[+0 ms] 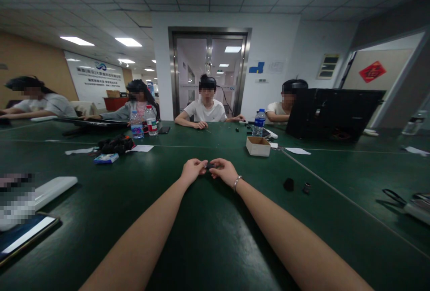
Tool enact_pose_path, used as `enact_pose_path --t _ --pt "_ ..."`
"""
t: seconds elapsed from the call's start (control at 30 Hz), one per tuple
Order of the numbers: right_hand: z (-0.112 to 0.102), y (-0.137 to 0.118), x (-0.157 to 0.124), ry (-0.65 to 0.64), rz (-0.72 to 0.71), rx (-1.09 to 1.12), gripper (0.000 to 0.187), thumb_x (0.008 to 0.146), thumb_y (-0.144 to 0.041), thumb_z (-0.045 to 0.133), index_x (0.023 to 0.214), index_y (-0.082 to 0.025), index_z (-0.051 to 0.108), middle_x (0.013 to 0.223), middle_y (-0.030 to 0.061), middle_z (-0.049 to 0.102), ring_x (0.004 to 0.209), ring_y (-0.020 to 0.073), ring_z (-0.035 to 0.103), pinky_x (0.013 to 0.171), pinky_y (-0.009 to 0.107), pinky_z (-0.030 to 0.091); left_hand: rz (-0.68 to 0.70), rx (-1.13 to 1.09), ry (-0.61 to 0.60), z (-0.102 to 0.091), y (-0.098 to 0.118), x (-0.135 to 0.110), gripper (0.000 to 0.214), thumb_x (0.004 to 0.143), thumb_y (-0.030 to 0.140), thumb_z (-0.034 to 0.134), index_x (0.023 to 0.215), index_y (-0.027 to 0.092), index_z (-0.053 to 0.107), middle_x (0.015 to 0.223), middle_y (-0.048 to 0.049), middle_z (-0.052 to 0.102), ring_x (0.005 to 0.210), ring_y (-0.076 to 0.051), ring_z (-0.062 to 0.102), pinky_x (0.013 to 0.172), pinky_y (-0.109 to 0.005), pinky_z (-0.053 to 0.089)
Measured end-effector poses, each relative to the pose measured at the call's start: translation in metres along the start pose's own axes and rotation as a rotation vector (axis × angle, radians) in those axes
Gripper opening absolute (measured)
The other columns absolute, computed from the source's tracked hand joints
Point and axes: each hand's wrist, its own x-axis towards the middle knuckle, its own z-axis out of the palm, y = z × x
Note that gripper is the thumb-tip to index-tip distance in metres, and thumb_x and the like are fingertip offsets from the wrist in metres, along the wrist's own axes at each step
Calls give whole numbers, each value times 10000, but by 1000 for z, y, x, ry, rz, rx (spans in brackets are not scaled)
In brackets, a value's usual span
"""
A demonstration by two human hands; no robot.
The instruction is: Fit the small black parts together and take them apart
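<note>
Both my arms reach forward over the dark green table (208,237). My left hand (192,170) and my right hand (224,171) meet at the middle, fingers closed from either side on a small black object (210,165). A thin bracelet (237,182) circles my right wrist. To the right of my right hand, two small dark parts lie on the table: a black cap (288,184) and a small ring-like piece (307,188).
A small cardboard box (258,146) stands beyond my hands. Water bottles (259,123) (136,125), an open laptop (331,114), papers and a black bundle (116,144) lie further off. Several people sit along the far side. A tablet (23,235) and white bar (53,188) lie at left.
</note>
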Motion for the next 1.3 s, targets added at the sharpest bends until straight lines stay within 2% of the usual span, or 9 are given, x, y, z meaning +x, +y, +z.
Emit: enact_pose_path --t 0.23,0.5,0.6,0.73,0.87,0.93,1.03,1.2,1.3 --pt "-2 -7 -1 5 73 85 292 642 -207 710 858 -109 539 541 -22 581 427 79 560 406 172 473 78 -94 -87 -3 2 -5 308 598 395 712 711 130 603 675 -40 637 620 -131 604 631 -268 489" --pt "-2 -8 2 27 131 94 187 802 -288 562 755 -109 534 488 2 578 379 71 531 347 150 427 227 -99 -158 -2 14 -14 347 561 337 749 800 124 614 853 -79 657 812 -161 607 814 -314 457" --pt "-1 -9 2 33 128 97 165 799 -272 567 786 -111 538 489 -6 576 379 72 532 345 150 428 113 -150 -130 -1 12 -12 396 629 418 688 881 129 589 869 -81 643 753 -150 612 731 -300 485" --pt "-1 -9 2 41 123 90 140 784 -243 586 801 -110 546 477 -16 565 377 67 527 353 145 431 44 -24 -93 0 8 -8 364 690 480 602 745 122 571 639 -26 580 538 -105 542 540 -241 452" --pt "-2 -6 4 43 115 98 150 773 -247 599 806 -110 547 488 -11 574 381 67 530 364 149 439 183 -25 -127 -1 8 -9 319 617 341 706 840 149 583 789 -38 603 673 -113 569 610 -223 450" --pt "-2 -5 4 43 115 97 164 767 -257 605 812 -111 545 497 -8 580 385 69 534 363 152 440 145 -76 -102 -1 9 -9 357 626 347 701 893 153 565 829 -50 601 693 -119 580 632 -236 458" --pt "-2 -5 4 39 109 83 161 759 -247 614 815 -111 549 495 -12 576 385 70 536 360 150 437 37 -37 -101 0 10 -9 325 703 430 606 830 135 548 696 -32 579 562 -103 548 552 -237 443" --pt "-1 -6 3 57 104 88 139 761 -224 608 815 -113 543 495 -16 574 379 67 530 360 151 438 195 15 -150 -1 12 -11 286 623 279 698 837 156 553 782 -22 585 668 -98 561 620 -215 450" --pt "-1 -5 3 53 98 91 150 754 -238 616 813 -120 544 511 -15 579 382 65 533 361 149 439 104 -45 -133 -2 14 -13 328 638 320 686 872 152 529 801 -39 588 665 -108 575 617 -231 454"
